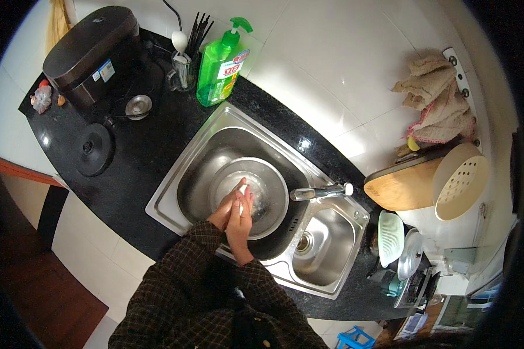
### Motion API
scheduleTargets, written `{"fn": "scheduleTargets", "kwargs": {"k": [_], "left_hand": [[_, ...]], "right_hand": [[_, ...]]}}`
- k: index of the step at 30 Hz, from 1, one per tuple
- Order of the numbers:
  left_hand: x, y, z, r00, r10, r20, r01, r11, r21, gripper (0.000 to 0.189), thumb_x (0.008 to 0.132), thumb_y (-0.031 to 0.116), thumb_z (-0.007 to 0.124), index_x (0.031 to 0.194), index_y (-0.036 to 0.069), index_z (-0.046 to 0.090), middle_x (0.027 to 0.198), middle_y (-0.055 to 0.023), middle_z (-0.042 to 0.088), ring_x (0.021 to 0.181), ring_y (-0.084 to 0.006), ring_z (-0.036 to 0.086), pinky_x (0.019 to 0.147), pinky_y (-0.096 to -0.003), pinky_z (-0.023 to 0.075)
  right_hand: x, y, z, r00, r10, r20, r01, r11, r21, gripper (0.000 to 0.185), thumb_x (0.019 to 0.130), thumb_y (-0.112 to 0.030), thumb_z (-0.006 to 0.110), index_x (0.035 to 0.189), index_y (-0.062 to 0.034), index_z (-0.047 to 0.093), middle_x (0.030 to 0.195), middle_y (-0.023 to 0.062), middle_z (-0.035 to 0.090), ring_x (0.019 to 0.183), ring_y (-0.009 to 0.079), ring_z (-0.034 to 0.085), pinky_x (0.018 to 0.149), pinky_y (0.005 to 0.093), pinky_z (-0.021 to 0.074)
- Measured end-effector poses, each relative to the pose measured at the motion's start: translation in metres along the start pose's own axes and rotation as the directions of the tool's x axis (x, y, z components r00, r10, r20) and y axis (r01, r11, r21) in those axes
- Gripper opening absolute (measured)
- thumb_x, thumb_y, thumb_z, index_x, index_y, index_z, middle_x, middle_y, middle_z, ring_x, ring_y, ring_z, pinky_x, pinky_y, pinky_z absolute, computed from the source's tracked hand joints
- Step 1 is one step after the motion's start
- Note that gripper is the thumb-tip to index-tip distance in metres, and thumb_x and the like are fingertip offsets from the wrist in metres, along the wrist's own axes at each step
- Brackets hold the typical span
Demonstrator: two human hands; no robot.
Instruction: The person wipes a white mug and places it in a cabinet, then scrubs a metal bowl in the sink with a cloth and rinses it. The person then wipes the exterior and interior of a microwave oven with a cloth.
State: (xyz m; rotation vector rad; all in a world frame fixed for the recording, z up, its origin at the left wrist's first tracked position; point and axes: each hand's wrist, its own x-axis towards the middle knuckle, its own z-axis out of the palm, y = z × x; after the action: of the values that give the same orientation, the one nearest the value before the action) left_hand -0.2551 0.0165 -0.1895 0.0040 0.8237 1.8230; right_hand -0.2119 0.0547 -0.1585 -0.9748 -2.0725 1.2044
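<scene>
My left hand [226, 209] and my right hand [240, 218] are pressed together over a round metal basin [276, 192] in the large bowl of a stainless steel double sink [187, 174]. Between the palms and fingers is a small white object [243, 189], mostly covered; what it is cannot be told. The basin seems to hold some cloudy water. Just right of the basin, the faucet [318, 192] reaches over the large bowl. Which hand bears more of the white object is unclear.
A green pump bottle of dish soap [218, 70] stands behind the sink, beside a glass mug with chopsticks [184, 74]. A black appliance [91, 56] and a kettle base [95, 149] sit left. A cutting board [397, 187], a green colander [391, 239] and a pot lid [410, 254] are right.
</scene>
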Motion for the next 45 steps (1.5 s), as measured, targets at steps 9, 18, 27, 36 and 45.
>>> {"fn": "scheduleTargets", "kwargs": {"k": [9, 18, 27, 36, 45], "left_hand": [[-0.008, 0.011, 0.006, 0.982, -0.182, -0.045, 0.175, 0.976, -0.131, 0.054, 0.090, 0.043, 0.033, 0.130, 0.008, 0.029, 0.129, -0.0070, 0.034, 0.117, -0.0168, 0.032, 0.096, -0.0310, 0.0284], [0.002, 0.000, -0.004, 0.991, -0.137, -0.008, 0.136, 0.988, -0.069, 0.054, 0.087, 0.043, 0.039, 0.129, 0.011, 0.031, 0.129, -0.0060, 0.036, 0.115, -0.0174, 0.037, 0.095, -0.0336, 0.0307], [-0.001, 0.007, -0.001, 0.976, -0.209, -0.059, 0.192, 0.958, -0.215, 0.052, 0.089, 0.037, 0.039, 0.130, 0.006, 0.029, 0.132, -0.0077, 0.032, 0.119, -0.0183, 0.031, 0.098, -0.0304, 0.0262], [0.007, 0.001, -0.010, 0.984, -0.178, 0.024, 0.179, 0.953, -0.246, 0.050, 0.089, 0.037, 0.040, 0.129, 0.008, 0.032, 0.130, -0.0054, 0.035, 0.115, -0.0164, 0.036, 0.093, -0.0301, 0.0332], [0.000, 0.002, 0.005, 0.982, -0.185, 0.040, 0.190, 0.963, -0.192, 0.048, 0.092, 0.034, 0.033, 0.130, 0.005, 0.028, 0.130, -0.0082, 0.034, 0.115, -0.0167, 0.036, 0.096, -0.0292, 0.0289]], "right_hand": [[-0.009, 0.019, 0.003, 0.980, 0.068, 0.189, -0.024, 0.974, -0.226, 0.043, 0.090, -0.027, 0.035, 0.129, -0.0073, 0.033, 0.137, 0.0178, 0.022, 0.123, 0.0302, 0.029, 0.100, 0.0347, 0.0227], [-0.010, 0.037, 0.012, 0.995, -0.022, 0.099, 0.029, 0.997, -0.077, 0.054, 0.091, -0.040, 0.028, 0.130, -0.0030, 0.028, 0.136, 0.0178, 0.023, 0.125, 0.0283, 0.025, 0.102, 0.0322, 0.0189], [-0.006, 0.003, 0.010, 0.987, 0.142, 0.077, -0.142, 0.990, 0.001, 0.048, 0.090, -0.029, 0.033, 0.125, 0.0033, 0.034, 0.132, 0.0186, 0.032, 0.124, 0.0312, 0.026, 0.101, 0.0346, 0.0181], [-0.006, 0.012, 0.012, 0.969, 0.231, 0.092, -0.239, 0.966, 0.093, 0.049, 0.090, -0.031, 0.032, 0.127, 0.0008, 0.033, 0.129, 0.0204, 0.035, 0.123, 0.0311, 0.028, 0.102, 0.0336, 0.0190], [-0.001, 0.018, 0.002, 0.880, 0.427, 0.209, -0.469, 0.850, 0.240, 0.049, 0.091, -0.033, 0.030, 0.126, 0.0010, 0.033, 0.127, 0.0192, 0.039, 0.118, 0.0295, 0.037, 0.097, 0.0315, 0.0276]]}}
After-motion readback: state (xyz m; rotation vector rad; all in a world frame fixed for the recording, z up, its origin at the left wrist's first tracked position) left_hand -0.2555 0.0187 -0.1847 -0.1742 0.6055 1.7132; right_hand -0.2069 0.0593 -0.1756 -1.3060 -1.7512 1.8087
